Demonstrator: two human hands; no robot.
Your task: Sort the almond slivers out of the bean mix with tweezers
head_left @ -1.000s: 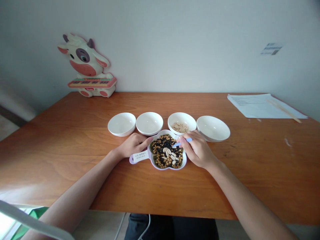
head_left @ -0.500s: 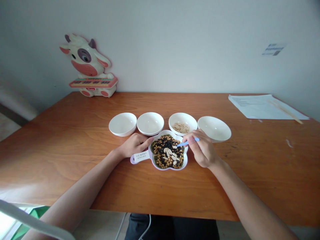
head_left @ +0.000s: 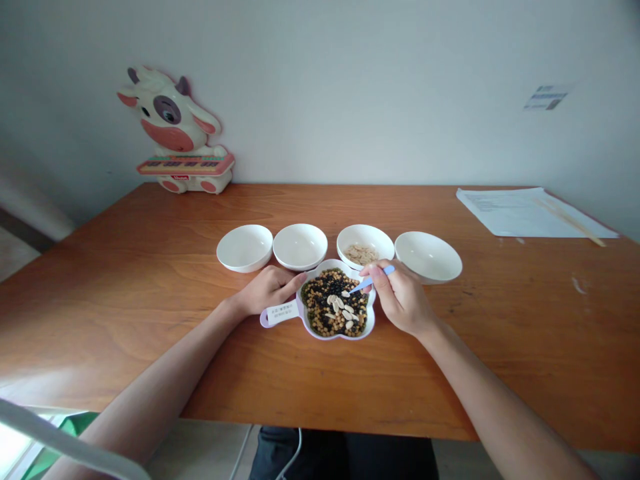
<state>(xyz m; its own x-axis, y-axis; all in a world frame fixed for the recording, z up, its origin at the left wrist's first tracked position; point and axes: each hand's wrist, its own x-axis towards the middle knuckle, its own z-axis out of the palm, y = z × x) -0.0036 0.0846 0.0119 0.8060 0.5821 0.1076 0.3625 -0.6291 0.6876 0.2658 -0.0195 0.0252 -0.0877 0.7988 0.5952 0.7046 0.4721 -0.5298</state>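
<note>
A lilac-rimmed, lobed pan (head_left: 280, 314) sits on the table, filled with dark and yellowish grains and several pale, flat seeds (head_left: 341, 305) on top. My left hand (head_left: 271, 289) grips its upper left rim with the thumb. My right hand (head_left: 395, 293) pinches a small blue spoon (head_left: 370, 283), whose tip is among the grains beside a pale piece. Behind the pan, a white bowl (head_left: 365, 235) contains pale flat pieces. The far-left bowl (head_left: 245, 247), the one beside it (head_left: 301, 245) and the right bowl (head_left: 429, 255) show bare insides.
A cow-shaped toy keyboard (head_left: 183, 137) stands at the back left of the wooden table (head_left: 320, 383). Papers (head_left: 520, 210) with chopsticks (head_left: 570, 220) on them lie at the back right. A pale curved bar (head_left: 65, 440) crosses the lower left corner.
My right hand has shifted slightly left, and the spoon is more steeply tilted, with its tip a little further left in the grains. My left hand keeps its place on the pan.
</note>
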